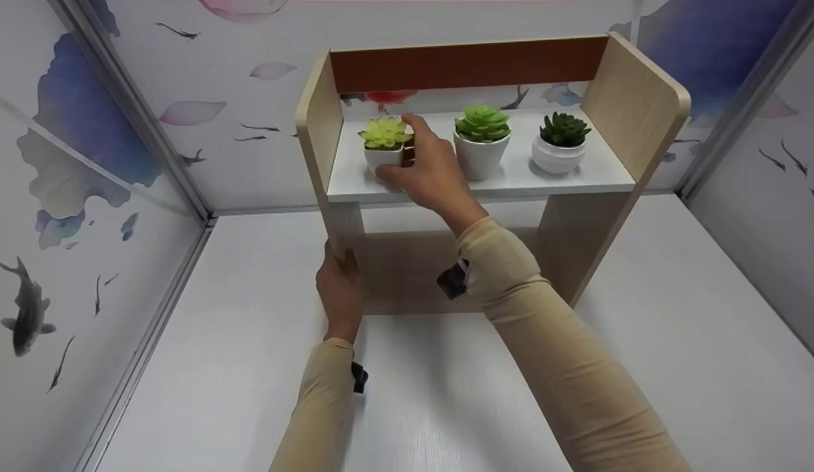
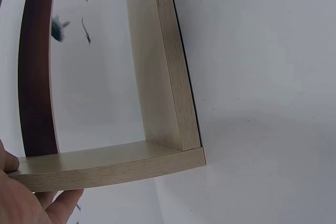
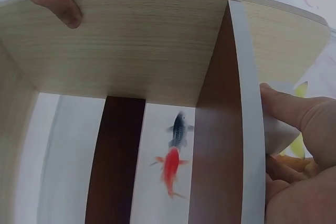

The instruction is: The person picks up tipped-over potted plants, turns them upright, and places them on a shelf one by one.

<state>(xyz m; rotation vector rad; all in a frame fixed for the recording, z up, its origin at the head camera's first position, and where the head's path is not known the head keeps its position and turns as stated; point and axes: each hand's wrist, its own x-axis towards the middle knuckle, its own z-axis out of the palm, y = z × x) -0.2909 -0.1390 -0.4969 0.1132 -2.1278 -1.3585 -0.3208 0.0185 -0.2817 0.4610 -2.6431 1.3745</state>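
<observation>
A small wooden desk shelf [image 1: 643, 98] stands on a white table, with a white upper board [image 1: 603, 174]. At that board's left end, my right hand [image 1: 439, 174] holds a small white pot with a yellow-green succulent [image 1: 385, 134], its thumb and fingers around the pot's side. In the right wrist view the white pot [image 3: 279, 134] shows behind the board's edge, between thumb and fingers. Lower down, my left hand [image 1: 341, 288] grips the front edge of the left side panel [image 2: 113, 171], thumb on one face and fingers on the other.
Right of my right hand stands a white pot with a bright green succulent [image 1: 483, 128]. Farther right is a round white pot with a dark green succulent [image 1: 563, 131]. A brown back strip [image 1: 472, 64] spans the shelf's top. Painted walls surround the white table [image 1: 249, 328].
</observation>
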